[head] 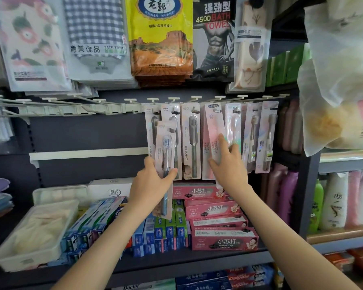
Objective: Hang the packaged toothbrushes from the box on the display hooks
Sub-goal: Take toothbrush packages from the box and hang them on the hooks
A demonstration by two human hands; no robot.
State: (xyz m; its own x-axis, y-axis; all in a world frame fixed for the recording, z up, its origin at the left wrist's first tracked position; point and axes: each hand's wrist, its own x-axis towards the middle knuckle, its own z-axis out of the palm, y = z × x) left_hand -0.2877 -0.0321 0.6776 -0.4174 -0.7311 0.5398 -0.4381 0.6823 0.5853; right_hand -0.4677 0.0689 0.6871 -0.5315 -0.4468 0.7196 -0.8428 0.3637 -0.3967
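Observation:
My left hand [150,185] grips a packaged toothbrush with a blue handle [166,155], held upright in front of the hanging packs. My right hand [228,166] pinches the lower part of a pink toothbrush pack [213,130] that hangs on a hook. Several more toothbrush packs [190,139] hang side by side along the row of white display hooks [153,100]. The hooks to the left [76,105] carry nothing. No box of toothbrushes is in view.
Bath towel packs [161,38] hang above the hooks. Below, a shelf holds toothpaste boxes [218,222] and a white plastic tub [36,227]. Shampoo bottles [333,206] stand on the right, and a plastic bag [340,80] hangs at upper right.

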